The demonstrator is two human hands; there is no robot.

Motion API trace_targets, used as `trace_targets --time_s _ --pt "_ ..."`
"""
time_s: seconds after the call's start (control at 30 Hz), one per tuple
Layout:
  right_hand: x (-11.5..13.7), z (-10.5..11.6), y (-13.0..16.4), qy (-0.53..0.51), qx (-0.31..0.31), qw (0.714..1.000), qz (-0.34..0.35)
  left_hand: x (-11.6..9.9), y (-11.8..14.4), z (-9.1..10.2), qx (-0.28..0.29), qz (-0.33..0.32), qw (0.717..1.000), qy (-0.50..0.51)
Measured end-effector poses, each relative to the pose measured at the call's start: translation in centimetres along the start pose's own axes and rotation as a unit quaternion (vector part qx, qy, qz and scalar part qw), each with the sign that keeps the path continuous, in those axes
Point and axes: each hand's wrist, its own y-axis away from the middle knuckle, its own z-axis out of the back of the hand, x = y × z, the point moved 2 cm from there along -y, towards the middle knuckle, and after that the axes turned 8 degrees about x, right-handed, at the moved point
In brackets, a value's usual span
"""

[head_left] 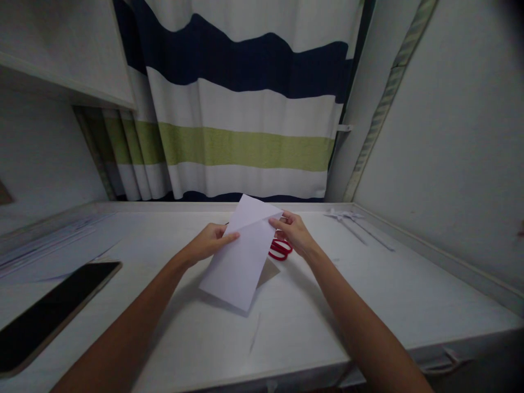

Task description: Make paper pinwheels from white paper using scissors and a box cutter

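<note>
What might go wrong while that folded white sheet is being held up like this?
The white folded paper sheet is pinched only at its top by the left hand and right hand, so the fold may slip crooked. The red-handled scissors lie just under the right hand and might get knocked.

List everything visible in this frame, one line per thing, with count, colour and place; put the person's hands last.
paper sheet: 1, white, folded, held above desk centre
scissors: 1, red handles, on desk behind the paper
phone: 1, black, desk left
paper strips: a few, white, desk far right
desk: 1, white
curtain: 1, white, navy and green stripes, behind desk
left hand: 1, gripping paper's left edge
right hand: 1, pinching paper's upper right edge
</note>
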Motion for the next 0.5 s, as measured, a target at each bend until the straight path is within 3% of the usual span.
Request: trace_targets --time_s 0.1,0.3,0.5 --pt "0.3 -0.9 0.3 -0.042 0.0 0.999 0.007 0.2 -0.1 -1.1 -0.011 0.003 0.999 0.037" --pt "-1.3 -2.6 0.8 -0.005 0.104 0.992 -0.075 -0.4 -0.1 -1.6 -0.1 -0.01 0.991 0.087" --pt "-0.8 -2.2 0.9 0.043 0.075 0.995 -0.046 -0.8 0.1 -1.0 -0.056 -0.061 0.995 0.064"
